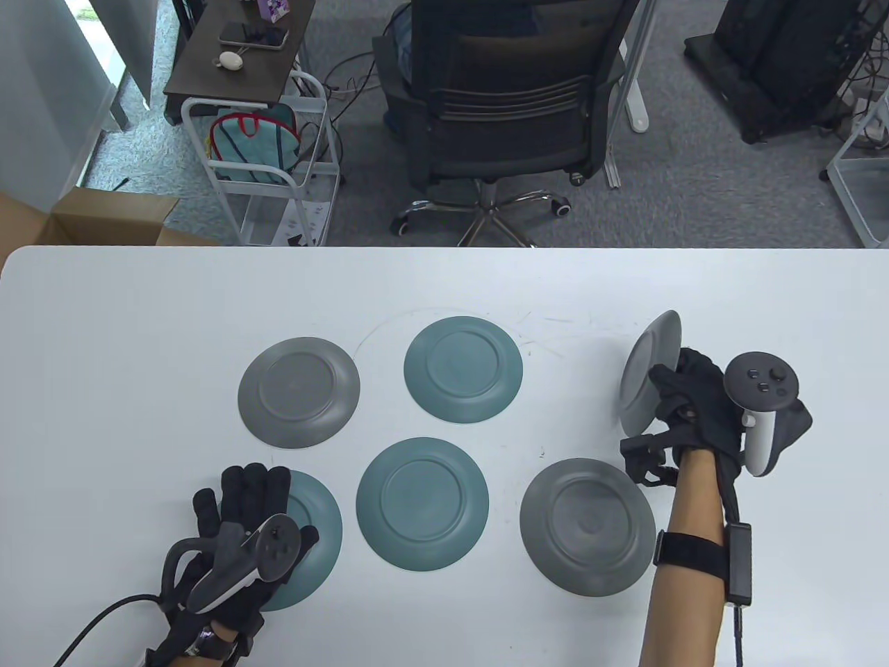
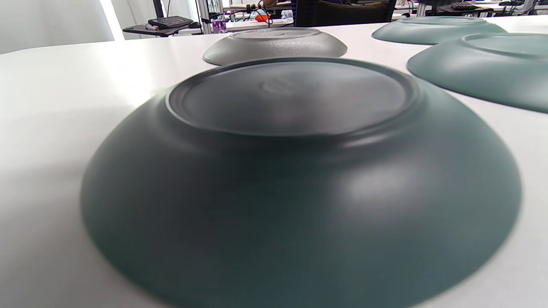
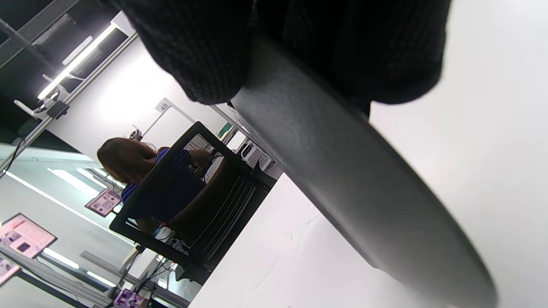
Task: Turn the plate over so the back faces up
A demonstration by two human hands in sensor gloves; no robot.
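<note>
Table view shows the right hand gripping a grey plate by its rim, the plate held nearly on edge at the table's right side, just beyond another grey plate lying back up. The fingers are clamped on the rim. To finish well, I would keep rolling the wrist until the foot ring faces up, then lower it flat into open space, well apart from that neighbour. The left hand rests, fingers spread, on a teal plate already back up.
</note>
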